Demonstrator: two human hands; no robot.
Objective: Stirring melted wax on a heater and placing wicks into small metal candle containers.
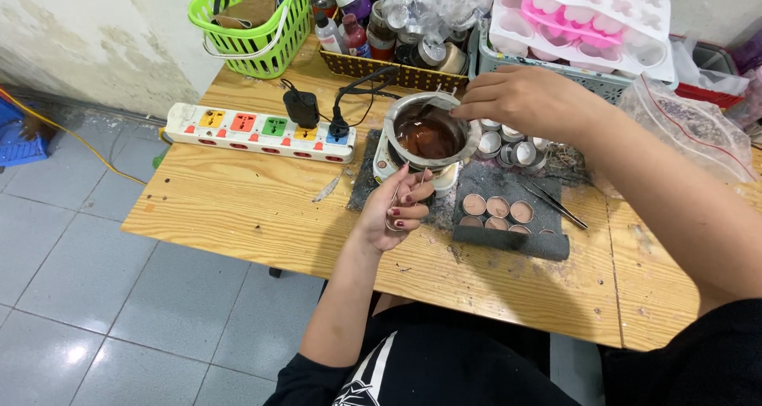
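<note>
A small round tin (394,215) is pinched at its rim by the left hand (399,207). The metal melting pot (431,132) of slippery brown liquid is gripped at its far rim by the right hand (520,100), fingers pressed together

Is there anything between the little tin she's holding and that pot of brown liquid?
Nothing visible. The left hand holds a small tin just below the metal pot of brown liquid, at the warmer's near edge. The right hand rests at the pot's far rim.
</note>
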